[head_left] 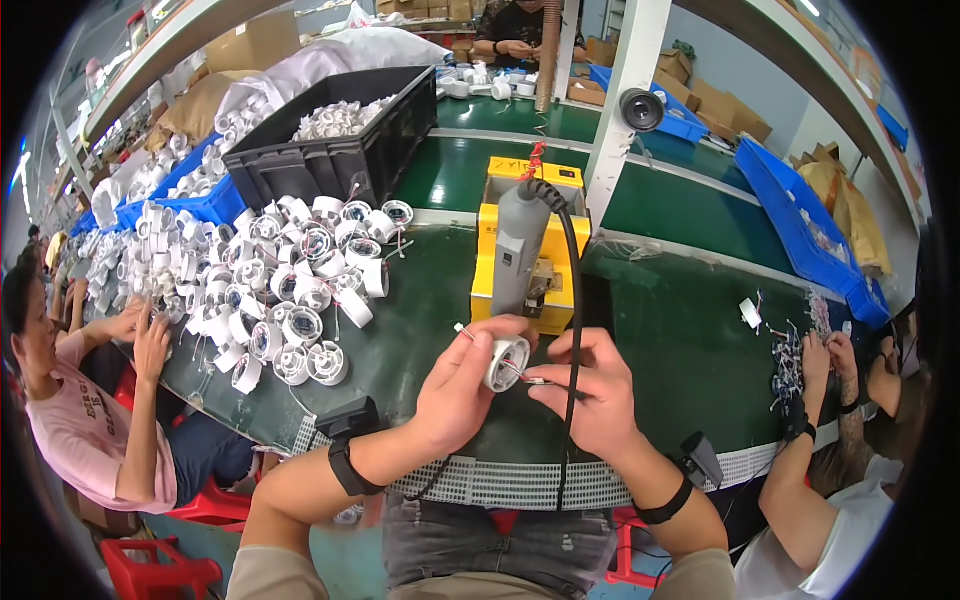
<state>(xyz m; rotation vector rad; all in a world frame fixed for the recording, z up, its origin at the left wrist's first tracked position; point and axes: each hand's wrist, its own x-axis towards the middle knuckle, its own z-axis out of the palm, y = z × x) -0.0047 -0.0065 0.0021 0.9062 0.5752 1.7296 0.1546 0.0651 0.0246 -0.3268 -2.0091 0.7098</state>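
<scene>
Between my hands, over the near edge of the green table, is a round white plastic housing [507, 364] with thin wires inside. My left hand [465, 385] grips it from the left side, its open face turned to the right. With thumb and fingertips my right hand [592, 388] pinches the wire end [533, 379] that comes out of the housing. A small white connector [461, 329] sticks up by my left thumb. Just beyond my hands stands a yellow machine [488, 262] with a grey cylindrical tool [521, 240] hanging before it.
A big pile of white housings [300, 285] covers the table's left. Behind it stands a black crate [330, 150] of small white parts. A black cable [575, 300] hangs close to my right hand. Blue bins [800, 220] stand at right. People sit at both sides; another is across.
</scene>
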